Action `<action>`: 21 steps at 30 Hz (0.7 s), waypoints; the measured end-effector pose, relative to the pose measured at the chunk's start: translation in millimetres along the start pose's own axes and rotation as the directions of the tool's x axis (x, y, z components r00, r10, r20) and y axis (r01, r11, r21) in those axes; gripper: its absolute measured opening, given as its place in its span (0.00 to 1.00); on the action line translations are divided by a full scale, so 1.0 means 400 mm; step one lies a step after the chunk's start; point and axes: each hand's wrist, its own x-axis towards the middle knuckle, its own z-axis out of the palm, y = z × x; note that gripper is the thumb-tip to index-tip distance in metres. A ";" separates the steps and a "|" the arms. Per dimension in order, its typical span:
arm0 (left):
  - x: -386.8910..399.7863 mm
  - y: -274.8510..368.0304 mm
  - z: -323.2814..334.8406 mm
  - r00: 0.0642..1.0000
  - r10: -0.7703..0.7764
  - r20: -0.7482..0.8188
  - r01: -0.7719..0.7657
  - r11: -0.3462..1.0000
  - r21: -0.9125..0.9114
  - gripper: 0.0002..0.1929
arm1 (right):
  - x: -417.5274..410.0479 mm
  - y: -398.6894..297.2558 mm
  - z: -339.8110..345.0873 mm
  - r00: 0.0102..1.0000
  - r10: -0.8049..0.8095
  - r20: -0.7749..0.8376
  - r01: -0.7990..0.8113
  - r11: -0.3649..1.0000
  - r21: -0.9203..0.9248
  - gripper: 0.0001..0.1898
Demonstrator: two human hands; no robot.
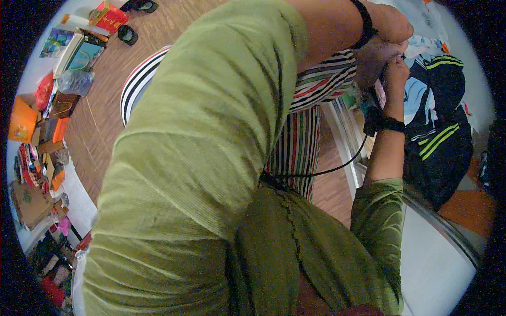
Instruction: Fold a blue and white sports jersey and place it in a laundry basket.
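At the upper right, my left hand (pixel 389 23) bends over the front of a bare foot (pixel 369 59), its fingers around the toe end. The foot comes out of a raised leg in striped trousers (pixel 328 81). Close below, my right hand (pixel 396 73) is curled with its fingertips at the toes. A small dark object (pixel 402 57) shows at those fingertips, too small to name. Both wrists wear black straps; a small black box (pixel 371 120) with a cable (pixel 348 162) sits at the right one. My green shirt (pixel 189 158) fills the middle of the view.
Black clothing with yellow-green stripes (pixel 440 142) and a light blue garment (pixel 417 98) lie beside my right hand. Boxes and bags, among them an orange box (pixel 23 120), line the left wall. Black slippers (pixel 127 35) lie on the wood-patterned floor (pixel 99 102).
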 end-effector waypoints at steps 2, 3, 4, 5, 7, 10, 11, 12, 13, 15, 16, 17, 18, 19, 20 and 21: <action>-0.001 -0.001 0.002 0.999 0.012 -0.035 -0.012 1.000 -0.003 0.14 | -0.001 0.025 0.019 0.995 0.090 -0.029 -0.089 0.996 0.026 0.13; -0.001 0.001 0.001 0.999 0.020 -0.040 -0.020 1.000 0.006 0.14 | 0.002 0.043 0.022 0.989 0.138 0.044 -0.142 0.987 0.079 0.13; 0.002 0.005 0.001 0.999 0.030 -0.045 -0.030 0.999 0.014 0.14 | 0.006 0.061 0.020 0.976 0.182 0.119 -0.197 0.972 0.126 0.13; 0.002 0.001 0.002 1.000 0.030 -0.010 -0.029 0.999 0.028 0.14 | 0.009 0.057 0.021 0.956 0.216 0.200 -0.251 0.952 0.174 0.12; 0.010 -0.008 0.011 0.998 0.029 0.058 -0.032 0.998 0.057 0.14 | 0.010 0.054 0.010 0.961 0.148 0.233 -0.165 0.985 0.056 0.14; 0.020 -0.015 0.066 1.000 -0.007 0.023 0.007 1.000 0.016 0.13 | 0.005 0.016 -0.013 0.944 0.179 0.278 -0.177 0.984 -0.034 0.14; 0.023 -0.013 0.065 1.000 -0.005 0.028 0.006 1.000 -0.012 0.13 | 0.005 0.017 -0.022 0.933 0.217 0.286 -0.210 0.976 -0.056 0.14; 0.027 -0.012 0.063 0.999 -0.005 0.034 0.006 0.999 -0.040 0.13 | 0.005 0.016 -0.030 0.941 0.190 0.281 -0.182 0.982 -0.052 0.14; 0.028 -0.012 0.061 0.999 -0.005 0.040 0.008 0.998 -0.066 0.13 | 0.006 0.015 -0.036 0.947 0.161 0.278 -0.154 0.987 -0.047 0.14; 0.044 -0.026 0.075 0.999 -0.002 0.050 0.004 0.999 -0.041 0.14 | 0.005 0.014 -0.023 0.969 0.098 0.229 -0.109 0.993 0.039 0.11; 0.047 -0.035 0.081 0.998 -0.002 0.055 0.004 1.000 -0.028 0.14 | 0.003 0.011 -0.007 0.982 0.069 0.177 -0.090 0.989 0.115 0.10; 0.043 -0.021 0.071 1.000 -0.001 0.029 0.002 1.000 -0.019 0.14 | -0.001 0.029 -0.007 0.992 0.059 0.114 -0.079 0.981 0.175 0.09; 0.019 -0.001 0.035 1.000 -0.007 0.004 0.007 1.000 -0.004 0.14 | -0.005 0.029 -0.004 0.990 0.103 0.101 -0.121 0.974 0.192 0.09; 0.008 0.010 0.016 1.000 -0.011 -0.022 0.011 1.000 0.010 0.14 | -0.011 0.030 0.001 0.985 0.148 0.088 -0.163 0.964 0.209 0.09; 0.007 0.008 0.011 1.000 -0.003 -0.027 0.004 1.000 0.010 0.14 | -0.011 0.031 0.006 0.980 0.184 0.077 -0.197 0.954 0.228 0.10; 0.008 0.006 0.008 0.999 0.006 -0.031 -0.006 1.000 0.010 0.14 | -0.004 0.050 0.010 0.994 0.054 0.090 -0.059 0.997 0.054 0.09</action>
